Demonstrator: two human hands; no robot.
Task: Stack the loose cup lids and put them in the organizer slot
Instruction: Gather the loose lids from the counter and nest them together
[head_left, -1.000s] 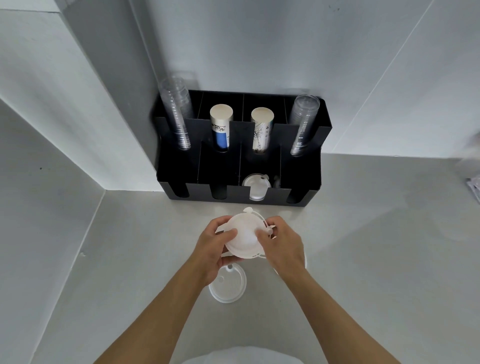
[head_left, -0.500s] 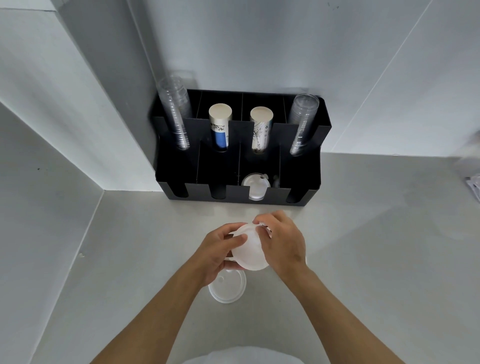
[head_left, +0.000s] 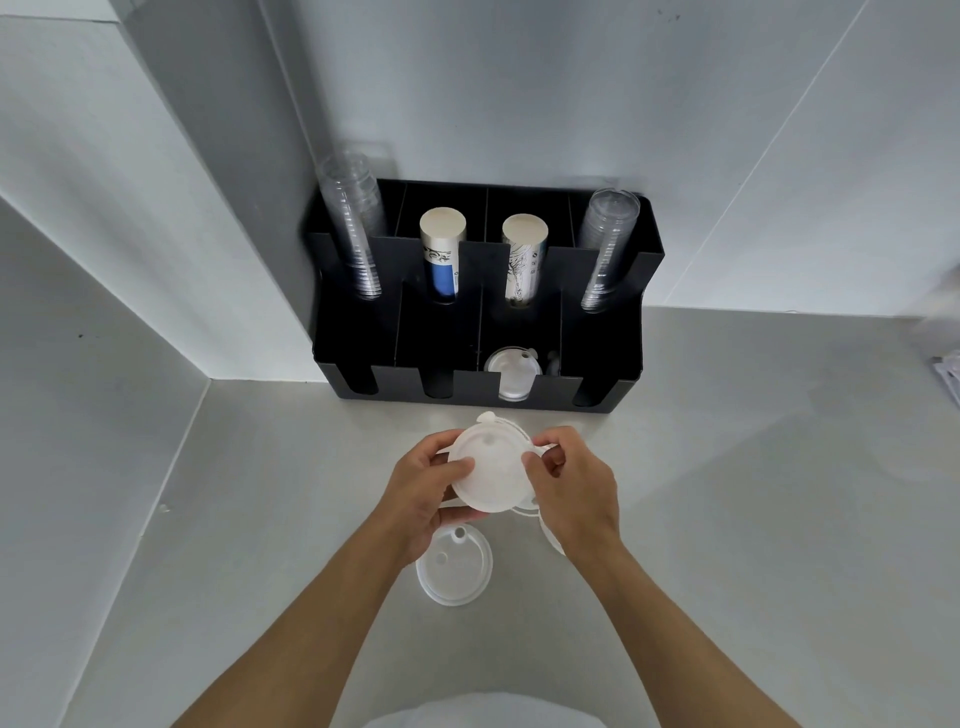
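Head view | left hand and right hand are pinching white lid stack | judgement: rims needing alignment before seating loose lid from tabletop

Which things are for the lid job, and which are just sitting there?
For the job:
held lids
left hand
right hand
loose lid
organizer
slot lids

Just there:
clear cup stacks
paper cup stacks

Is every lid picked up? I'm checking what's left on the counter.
No. One white lid lies loose on the counter, below the lids held in both hands.
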